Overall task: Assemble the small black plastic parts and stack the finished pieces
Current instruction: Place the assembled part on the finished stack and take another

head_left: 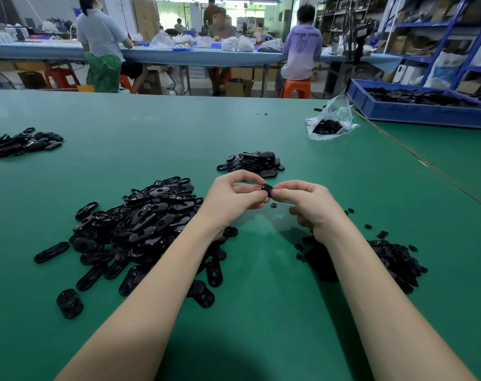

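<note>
Black part [267, 189] pinched between left hand [231, 196] and right hand [306, 202], both grips closed on it, above green surface [151, 127], oval pile [140, 224] left of it.

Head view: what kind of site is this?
Likely a small-parts assembly workshop: loose heaps of oval black plastic parts on a green table, a blue plastic crate holding more, and seated workers at another bench.

- Green table [151, 127]: matte surface.
- Large heap of black oval parts [140, 226], left of centre.
- Stacked black pieces [254, 164], centre.
- Pile of small round black parts [393, 259], right.
- Further black pile [22, 143], far left.
- Clear plastic bag [330, 122] of black parts, far right.
- Single small ring [274, 205], centre.
</note>
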A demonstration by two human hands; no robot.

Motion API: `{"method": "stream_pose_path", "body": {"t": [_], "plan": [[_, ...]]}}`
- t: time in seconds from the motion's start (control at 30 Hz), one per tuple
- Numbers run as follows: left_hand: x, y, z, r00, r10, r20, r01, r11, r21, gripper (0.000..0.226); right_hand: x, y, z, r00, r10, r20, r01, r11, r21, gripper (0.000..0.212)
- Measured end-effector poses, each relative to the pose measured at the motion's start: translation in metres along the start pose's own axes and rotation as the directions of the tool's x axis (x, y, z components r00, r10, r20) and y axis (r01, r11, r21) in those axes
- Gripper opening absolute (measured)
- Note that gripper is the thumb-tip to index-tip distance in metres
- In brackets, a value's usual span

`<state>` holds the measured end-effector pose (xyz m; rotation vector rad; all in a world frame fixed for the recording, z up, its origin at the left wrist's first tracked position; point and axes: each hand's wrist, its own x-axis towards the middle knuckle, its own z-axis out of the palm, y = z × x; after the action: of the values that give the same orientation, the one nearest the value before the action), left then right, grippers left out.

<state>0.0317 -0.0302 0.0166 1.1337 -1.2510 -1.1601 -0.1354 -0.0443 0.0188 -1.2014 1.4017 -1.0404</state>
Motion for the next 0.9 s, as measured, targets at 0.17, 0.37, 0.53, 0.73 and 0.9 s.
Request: {"method": "stream_pose_path", "body": {"t": [0.17,0.37,0.53,0.73,0.9], "plan": [[-0.001,0.001,-0.002,1.0,-0.007,0.017,0.006,0.999,0.036,0.018,0.002,-0.002,0.0,1.0,0.022,0.002,-0.022,0.997,-0.073,0.014],[-0.001,0.005,-0.004,0.995,-0.074,0.066,0.078,0.995,-0.06,0.019,0.002,-0.001,-0.01,0.997,0.022,0.075,-0.018,0.998,-0.057,0.015],[-0.001,0.007,-0.004,0.994,-0.091,0.063,0.092,0.996,-0.008,0.021,0.001,-0.002,-0.008,0.995,-0.002,0.102,0.012,0.996,-0.092,0.017],[-0.001,0.002,-0.005,0.992,-0.12,0.031,0.12,0.993,-0.005,0.016,0.001,-0.003,-0.006,0.993,-0.04,0.111,0.057,0.987,-0.149,0.015],[0.0,-0.001,-0.003,0.993,-0.118,0.012,0.117,0.992,0.039,0.016,0.004,-0.001,-0.003,0.994,-0.093,0.063,0.104,0.976,-0.19,0.013]]}}
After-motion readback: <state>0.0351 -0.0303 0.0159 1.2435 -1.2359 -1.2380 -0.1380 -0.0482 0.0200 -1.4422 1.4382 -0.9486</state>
